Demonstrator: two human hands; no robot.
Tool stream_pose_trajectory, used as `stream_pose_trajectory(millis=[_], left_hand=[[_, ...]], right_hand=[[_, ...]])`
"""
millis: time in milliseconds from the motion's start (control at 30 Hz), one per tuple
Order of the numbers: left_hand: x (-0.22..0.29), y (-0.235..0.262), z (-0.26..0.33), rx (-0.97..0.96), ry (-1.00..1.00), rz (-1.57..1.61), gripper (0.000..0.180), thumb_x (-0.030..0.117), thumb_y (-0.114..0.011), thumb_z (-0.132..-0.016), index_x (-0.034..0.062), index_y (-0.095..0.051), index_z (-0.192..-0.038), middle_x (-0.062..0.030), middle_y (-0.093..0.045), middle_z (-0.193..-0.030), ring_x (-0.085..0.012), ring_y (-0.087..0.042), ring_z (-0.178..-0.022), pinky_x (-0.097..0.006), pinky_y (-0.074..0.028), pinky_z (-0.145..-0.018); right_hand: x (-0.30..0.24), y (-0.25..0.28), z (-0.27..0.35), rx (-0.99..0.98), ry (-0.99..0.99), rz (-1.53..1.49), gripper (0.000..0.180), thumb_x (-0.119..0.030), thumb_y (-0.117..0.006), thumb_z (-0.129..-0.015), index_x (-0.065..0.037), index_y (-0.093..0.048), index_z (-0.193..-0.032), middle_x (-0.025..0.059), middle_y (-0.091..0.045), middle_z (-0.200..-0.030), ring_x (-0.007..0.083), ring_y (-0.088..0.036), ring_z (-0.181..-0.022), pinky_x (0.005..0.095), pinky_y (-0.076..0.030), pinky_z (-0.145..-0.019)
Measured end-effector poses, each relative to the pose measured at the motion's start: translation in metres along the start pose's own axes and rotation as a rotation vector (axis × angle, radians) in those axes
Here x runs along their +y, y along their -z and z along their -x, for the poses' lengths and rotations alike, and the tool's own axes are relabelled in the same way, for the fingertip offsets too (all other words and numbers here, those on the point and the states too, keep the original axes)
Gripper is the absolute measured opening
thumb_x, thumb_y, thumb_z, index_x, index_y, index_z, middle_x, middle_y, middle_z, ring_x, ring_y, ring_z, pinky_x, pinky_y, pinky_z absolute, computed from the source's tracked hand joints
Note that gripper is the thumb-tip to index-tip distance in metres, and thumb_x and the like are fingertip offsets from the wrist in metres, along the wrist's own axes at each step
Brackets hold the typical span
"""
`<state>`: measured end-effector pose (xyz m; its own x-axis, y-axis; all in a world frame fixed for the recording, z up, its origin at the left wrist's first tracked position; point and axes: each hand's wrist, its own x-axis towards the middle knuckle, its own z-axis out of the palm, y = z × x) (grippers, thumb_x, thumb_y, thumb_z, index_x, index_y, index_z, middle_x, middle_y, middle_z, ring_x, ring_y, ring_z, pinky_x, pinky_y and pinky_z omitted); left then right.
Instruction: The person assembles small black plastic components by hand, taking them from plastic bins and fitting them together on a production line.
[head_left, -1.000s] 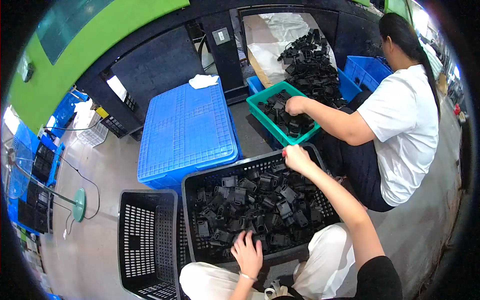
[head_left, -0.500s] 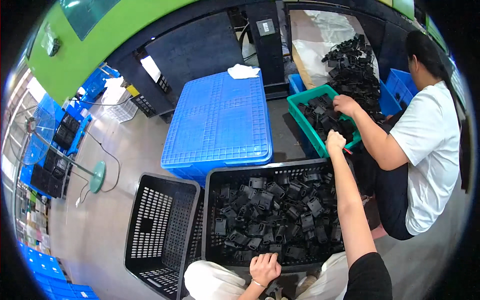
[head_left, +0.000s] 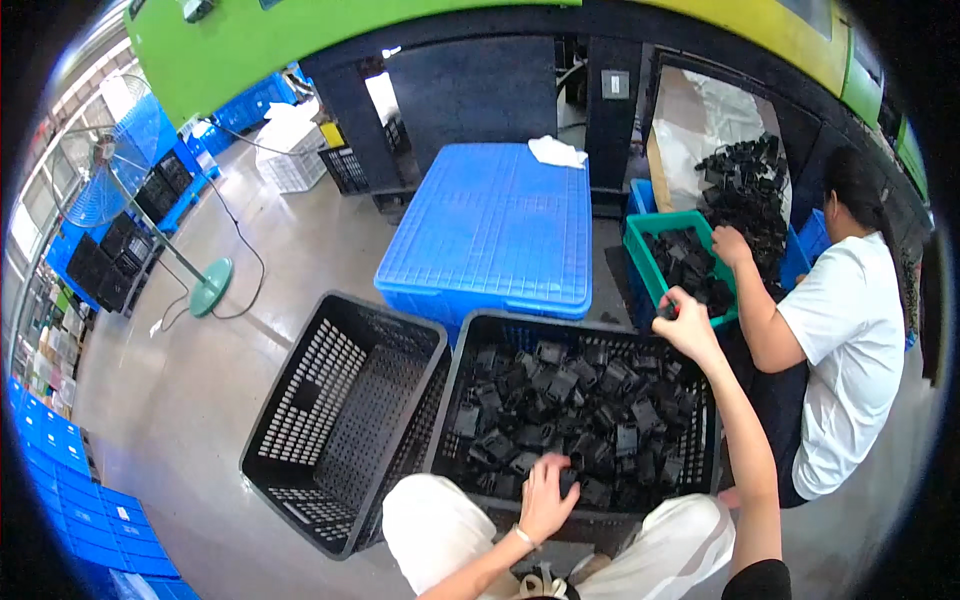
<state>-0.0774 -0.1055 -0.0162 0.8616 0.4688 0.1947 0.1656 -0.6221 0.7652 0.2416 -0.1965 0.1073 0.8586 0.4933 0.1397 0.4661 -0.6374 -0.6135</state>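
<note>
In front of my knees stands a black crate (head_left: 462, 395) holding many small black plastic parts (head_left: 585, 385). My left hand (head_left: 543, 500) reaches over its near rim, thumb and fingers apart, against the nearest parts. My right hand (head_left: 692, 328) is raised over the crate's far right corner, close to a green basket (head_left: 638, 262) of similar black parts. Its fingers are closed on a small red-and-black tool (head_left: 668, 312), mostly hidden by the hand. A co-worker's hand (head_left: 731, 245) is at the green basket's right side.
An empty black crate (head_left: 300, 430) leans at the left. Beyond the filled crate is a large blue lidded bin (head_left: 490, 230) with a white cloth (head_left: 557, 152) on top. A co-worker (head_left: 845, 330) sits at right. A heap of black parts (head_left: 745, 200) lies behind the basket; a fan (head_left: 208, 285) stands far left.
My left hand has moved from the crate's near rim in over the parts. My right hand has drawn back from the green basket with the red-and-black tool. The view has shifted left and up.
</note>
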Motion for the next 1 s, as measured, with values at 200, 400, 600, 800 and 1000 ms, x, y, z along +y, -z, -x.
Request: stream_pose_trajectory(millis=[200,400,600,800,1000], left_hand=[[0.065,0.058,-0.069,0.235,-0.275,0.059,0.059,0.013,-0.076,-0.070,0.0016,-0.046,-0.120,-0.0205,-0.046,-0.122,-0.0354,-0.051,-0.110,-0.041,-0.044,-0.094],[0.018,0.003,-0.083,-0.076,0.345,0.938,0.027,0.005,-0.062,-0.089,0.0001,-0.051,-0.113,-0.0080,-0.064,-0.101,-0.0113,-0.059,-0.094,-0.024,-0.047,-0.084],[0.020,0.007,-0.096,-0.044,0.595,1.544,0.024,0.011,-0.061,-0.091,0.0053,-0.053,-0.113,-0.0029,-0.059,-0.105,-0.0119,-0.056,-0.099,-0.025,-0.047,-0.086],[0.051,0.011,-0.100,-0.314,0.564,1.459,0.030,0.036,-0.046,-0.098,0.0158,-0.048,-0.120,-0.0014,-0.058,-0.110,-0.0160,-0.056,-0.105,-0.035,-0.050,-0.087],[0.037,0.030,-0.100,-0.401,0.339,1.142,0.039,0.028,-0.056,-0.093,0.0170,-0.037,-0.125,-0.0057,-0.056,-0.110,-0.0149,-0.059,-0.094,-0.031,-0.052,-0.076]], right_hand=[[-0.057,-0.032,0.108,-0.624,-0.447,-1.106,0.009,-0.012,-0.064,-0.082,-0.006,-0.059,-0.086,-0.0064,-0.046,-0.062,0.0016,-0.034,-0.045,0.0196,-0.021,-0.040],[-0.054,-0.057,0.125,-0.404,-0.440,-1.155,0.010,-0.016,-0.055,-0.091,-0.007,-0.059,-0.089,-0.0076,-0.041,-0.056,0.0014,-0.031,-0.043,0.0204,-0.019,-0.040],[-0.065,-0.050,0.137,-0.373,-0.206,-0.932,0.023,-0.008,-0.064,-0.085,-0.007,-0.053,-0.106,-0.0078,-0.044,-0.067,-0.0003,-0.034,-0.049,0.0182,-0.021,-0.041],[-0.059,-0.067,0.143,-0.088,0.012,-0.847,0.031,-0.003,-0.062,-0.080,-0.006,-0.052,-0.109,-0.0052,-0.048,-0.072,0.0017,-0.039,-0.058,0.0191,-0.032,-0.050],[-0.083,-0.034,0.153,-0.145,0.078,-0.637,0.037,0.000,-0.062,-0.075,-0.005,-0.052,-0.110,-0.0017,-0.043,-0.070,0.0040,-0.040,-0.059,0.0209,-0.036,-0.052]])
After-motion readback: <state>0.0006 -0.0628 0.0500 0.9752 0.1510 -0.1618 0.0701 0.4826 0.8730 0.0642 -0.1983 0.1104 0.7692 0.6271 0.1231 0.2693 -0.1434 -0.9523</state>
